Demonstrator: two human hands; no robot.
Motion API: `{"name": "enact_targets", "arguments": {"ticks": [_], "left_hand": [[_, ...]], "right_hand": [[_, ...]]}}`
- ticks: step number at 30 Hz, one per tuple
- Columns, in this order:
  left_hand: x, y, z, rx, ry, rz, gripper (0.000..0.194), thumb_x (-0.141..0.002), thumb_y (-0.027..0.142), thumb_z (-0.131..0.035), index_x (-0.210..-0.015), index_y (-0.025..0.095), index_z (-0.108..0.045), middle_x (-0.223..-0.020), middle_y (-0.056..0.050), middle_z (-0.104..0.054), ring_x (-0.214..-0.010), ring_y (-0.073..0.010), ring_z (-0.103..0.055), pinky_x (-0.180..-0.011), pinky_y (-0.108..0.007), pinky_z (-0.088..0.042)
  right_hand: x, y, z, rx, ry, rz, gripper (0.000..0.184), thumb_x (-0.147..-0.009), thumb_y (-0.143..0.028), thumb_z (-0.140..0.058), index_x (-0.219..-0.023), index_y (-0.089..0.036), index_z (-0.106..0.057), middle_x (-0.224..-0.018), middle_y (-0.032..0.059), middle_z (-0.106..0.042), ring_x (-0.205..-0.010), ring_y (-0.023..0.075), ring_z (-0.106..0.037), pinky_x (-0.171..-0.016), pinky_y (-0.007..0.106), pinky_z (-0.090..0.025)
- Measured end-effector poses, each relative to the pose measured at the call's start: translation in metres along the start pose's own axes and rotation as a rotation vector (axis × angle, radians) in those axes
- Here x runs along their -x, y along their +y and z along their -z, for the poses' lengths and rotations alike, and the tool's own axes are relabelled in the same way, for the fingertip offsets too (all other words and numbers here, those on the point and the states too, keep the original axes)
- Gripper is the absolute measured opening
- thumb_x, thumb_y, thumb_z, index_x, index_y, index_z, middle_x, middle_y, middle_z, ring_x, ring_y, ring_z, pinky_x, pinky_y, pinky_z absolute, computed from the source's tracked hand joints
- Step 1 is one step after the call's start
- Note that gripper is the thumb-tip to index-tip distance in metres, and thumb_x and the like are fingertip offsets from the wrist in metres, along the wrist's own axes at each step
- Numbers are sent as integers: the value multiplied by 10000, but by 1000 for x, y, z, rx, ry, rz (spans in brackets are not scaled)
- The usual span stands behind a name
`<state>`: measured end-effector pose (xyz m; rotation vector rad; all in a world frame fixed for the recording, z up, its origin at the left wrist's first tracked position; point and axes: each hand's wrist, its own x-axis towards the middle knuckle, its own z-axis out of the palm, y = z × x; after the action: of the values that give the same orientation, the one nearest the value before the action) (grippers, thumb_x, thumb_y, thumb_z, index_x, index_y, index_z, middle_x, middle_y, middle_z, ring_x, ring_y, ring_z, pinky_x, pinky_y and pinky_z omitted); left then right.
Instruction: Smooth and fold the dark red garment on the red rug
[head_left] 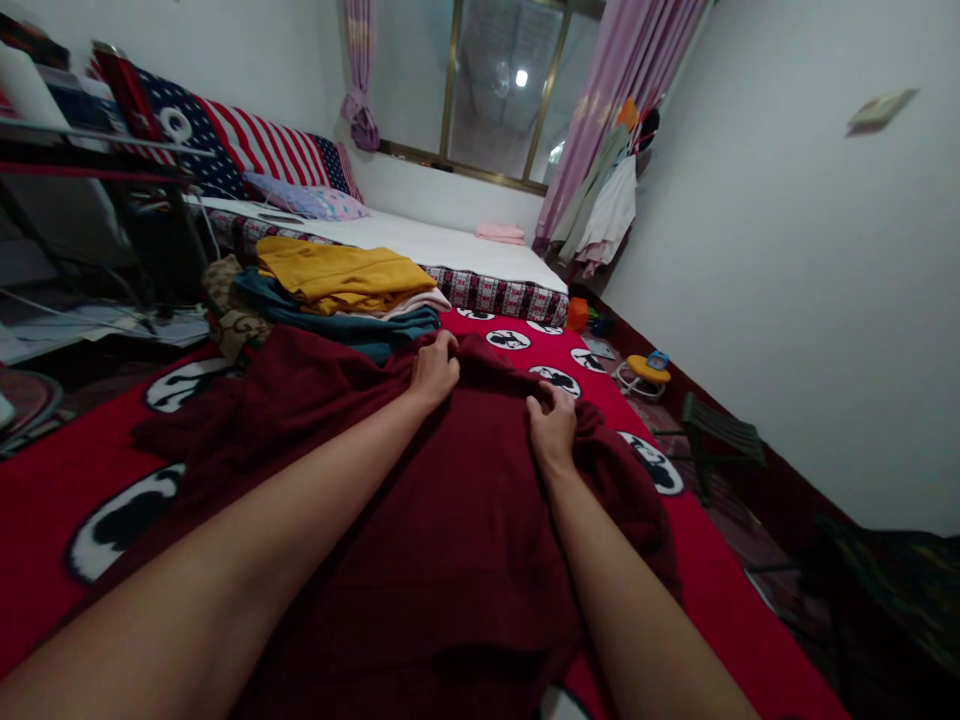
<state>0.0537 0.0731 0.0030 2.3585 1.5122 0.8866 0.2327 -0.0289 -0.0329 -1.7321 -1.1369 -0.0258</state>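
Note:
A dark maroon garment (420, 520) lies spread over a red bedspread (45, 500) printed with black-and-white cartoon patches. My left hand (433, 370) grips a bunched fold at the garment's far edge. My right hand (553, 425) pinches the same far edge a little to the right and nearer to me. Both forearms stretch out across the cloth. Just beyond my left hand is a pile of folded clothes (337, 290), with a yellow piece on top and teal beneath.
A second bed with a white sheet (450, 245) stands behind, with a flag-print pillow (247, 145) and a pink folded cloth (501, 233). A dark desk (90, 170) is at the left. A small yellow stool (646, 372) and a green folding chair (720, 430) stand on the floor at right.

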Motion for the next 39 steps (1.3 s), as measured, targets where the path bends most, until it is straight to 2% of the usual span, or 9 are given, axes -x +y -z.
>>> {"name": "enact_targets", "arguments": {"ticks": [1, 3, 5, 6, 9, 12, 21, 39], "left_hand": [[2, 1, -1, 28, -24, -57, 483, -880, 254, -481, -1351, 160, -430, -1275, -123, -601, -1172, -235, -569, -1002, -350, -417], [10, 1, -5, -9, -214, -147, 612, -865, 367, -540, -1422, 182, -368, -1433, -144, -469, -1324, -283, -435, -1079, -448, -345], [22, -2, -9, -135, -395, -174, 645, -888, 486, -486, -1456, 214, -344, -1541, -143, -302, -1426, -335, -244, -1108, -592, -223], [29, -3, -11, -194, -428, -176, 626, -915, 514, -418, -1467, 231, -334, -1568, -127, -235, -1445, -346, -175, -1099, -647, -169], [52, -7, -13, -287, -379, -217, 553, -970, 485, -270, -1487, 291, -299, -1595, -39, -145, -1458, -336, -119, -1082, -700, -113], [69, -9, -10, -317, -356, -284, 514, -979, 455, -256, -1473, 329, -324, -1587, 6, -176, -1458, -307, -145, -1102, -672, -126], [76, -8, -2, -306, -356, -291, 524, -974, 471, -283, -1467, 306, -347, -1573, 3, -233, -1448, -279, -198, -1131, -594, -173], [75, -10, -3, -273, -328, -296, 510, -968, 465, -300, -1447, 313, -384, -1562, -3, -270, -1442, -279, -215, -1127, -593, -171]], "right_hand": [[2, -3, -1, 34, -47, 23, 512, -782, -273, -573, -1250, -66, -558, -1301, 194, -556, -1222, 253, -509, -1066, 381, -374], [6, -7, -3, 137, -217, 46, 634, -789, -290, -603, -1360, -57, -458, -1417, 201, -461, -1334, 269, -404, -1115, 396, -313], [10, -10, -4, 259, -387, 62, 651, -817, -308, -597, -1406, -92, -420, -1482, 164, -397, -1402, 286, -301, -1147, 431, -255], [11, -11, -4, 310, -447, 75, 650, -836, -317, -585, -1426, -115, -401, -1505, 141, -371, -1420, 293, -261, -1152, 453, -237], [14, -14, -2, 405, -550, 118, 616, -895, -349, -521, -1465, -189, -352, -1549, 82, -301, -1443, 302, -197, -1151, 519, -199], [15, -17, 0, 471, -629, 159, 518, -938, -378, -451, -1437, -243, -410, -1557, 53, -289, -1450, 298, -175, -1149, 545, -166], [16, -19, 2, 467, -614, 148, 473, -937, -381, -469, -1393, -254, -469, -1538, 40, -335, -1439, 265, -221, -1150, 520, -184], [15, -17, 1, 437, -611, 139, 470, -923, -386, -489, -1376, -263, -484, -1537, 50, -335, -1441, 248, -215, -1146, 522, -176]]}}
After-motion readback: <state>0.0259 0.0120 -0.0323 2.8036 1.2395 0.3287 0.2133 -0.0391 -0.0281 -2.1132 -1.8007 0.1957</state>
